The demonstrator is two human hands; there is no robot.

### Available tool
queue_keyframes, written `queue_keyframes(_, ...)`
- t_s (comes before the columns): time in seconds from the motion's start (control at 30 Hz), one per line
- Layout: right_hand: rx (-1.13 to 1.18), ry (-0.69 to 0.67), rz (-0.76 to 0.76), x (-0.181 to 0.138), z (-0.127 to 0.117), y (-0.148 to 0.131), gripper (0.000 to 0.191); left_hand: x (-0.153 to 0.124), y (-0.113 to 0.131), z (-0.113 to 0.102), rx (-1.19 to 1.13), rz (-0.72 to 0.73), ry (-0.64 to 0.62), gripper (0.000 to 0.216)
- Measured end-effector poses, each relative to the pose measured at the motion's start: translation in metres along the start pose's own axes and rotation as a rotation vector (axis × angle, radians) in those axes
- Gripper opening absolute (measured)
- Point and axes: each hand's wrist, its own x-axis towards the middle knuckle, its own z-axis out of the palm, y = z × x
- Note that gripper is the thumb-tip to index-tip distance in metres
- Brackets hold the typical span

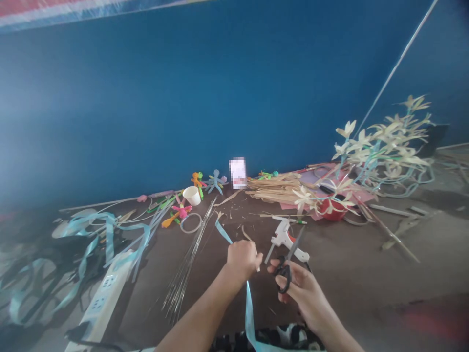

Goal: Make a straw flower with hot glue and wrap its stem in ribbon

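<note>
My left hand point(242, 258) is closed in a fist around a light blue ribbon point(249, 310). One length of the ribbon hangs below the fist toward my lap, and a blue piece with a tan tip sticks out above it. A thin tan strip point(247, 233) shows just beyond the knuckles. In my right hand point(298, 286) are black-handled scissors point(284, 274), their blades pointing up and away. A white glue gun point(284, 235) lies on the table just beyond the scissors. What the left fingers cover is hidden.
Metal wires point(190, 259) and a white power strip point(104, 298) lie left, near tangled blue ribbon point(110, 230). A paper cup point(192, 195) stands farther back. Dried husks point(274, 188) lie behind the glue gun; pale handmade flowers point(381, 142) rise on the right. A blue wall point(220, 98) bounds the back.
</note>
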Motion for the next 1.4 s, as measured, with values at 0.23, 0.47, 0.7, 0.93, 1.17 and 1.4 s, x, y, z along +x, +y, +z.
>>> queue_keyframes(0.23,-0.314,-0.024,-0.103,-0.001,-0.006,-0.010,0.034,0.003,-0.007,-0.028,-0.697,-0.156,0.097,0.022)
queue_keyframes(0.47,-0.383,-0.216,-0.085,0.012,0.003,0.001,0.034,-0.003,-0.011,-0.048,-1.297,-0.306,0.072,0.021)
queue_keyframes(0.7,-0.397,-0.263,0.039,0.013,0.009,0.014,0.032,-0.003,-0.012,-0.045,-1.310,-0.315,0.074,0.021)
queue_keyframes(0.93,-0.434,-0.207,0.056,0.015,0.006,0.019,0.031,-0.004,-0.014,-0.041,-1.321,-0.334,0.073,0.022)
queue_keyframes(1.17,-0.477,-0.180,0.056,0.017,0.005,0.018,0.032,-0.004,-0.013,-0.040,-1.299,-0.333,0.078,0.024)
queue_keyframes(1.4,-0.495,-0.188,0.063,0.020,0.003,0.020,0.031,-0.005,-0.012,-0.041,-1.297,-0.343,0.077,0.024)
